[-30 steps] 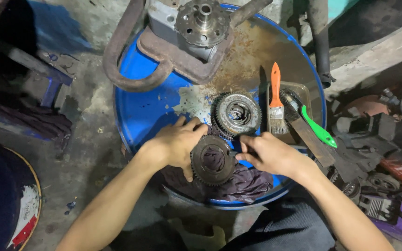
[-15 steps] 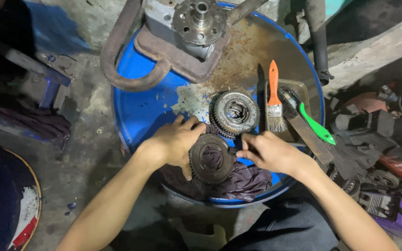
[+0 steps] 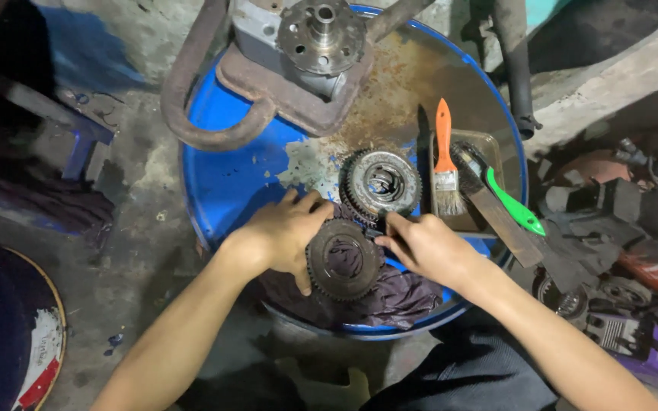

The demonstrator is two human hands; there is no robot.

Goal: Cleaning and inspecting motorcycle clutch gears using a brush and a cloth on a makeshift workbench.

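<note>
Now the toothed gear ring [image 3: 344, 259] is gripped from both sides: the left hand [image 3: 287, 232] is curled around its left edge with the thumb below, and the right hand [image 3: 424, 247] is closed against its right edge, fingertips pinched near the upper rim. Compared with the pictures from a moment earlier, little has shifted; the ring has stayed over the dark purple rag [image 3: 390, 297] at the near edge of the blue drum lid [image 3: 230, 183], and only the fingers have been slightly resettled. By this reading, the part is judged to be held steady for handling rather than carried elsewhere.

The ring is dark, greasy steel, circular, with fine teeth around its rim and an open centre through which the rag is seen. Just beyond it, touching or nearly so, a second gear [image 3: 381, 183] of brighter worn metal is set flat. To the right, an orange-handled paintbrush [image 3: 443, 156] and a green-handled brush [image 3: 508, 199] are laid by a shallow tray. At the far side, a flanged steel hub [image 3: 321, 34] is seated on a rusted bracket [image 3: 215, 114]. The drum surface is painted blue, flaked and rust-stained.
</note>
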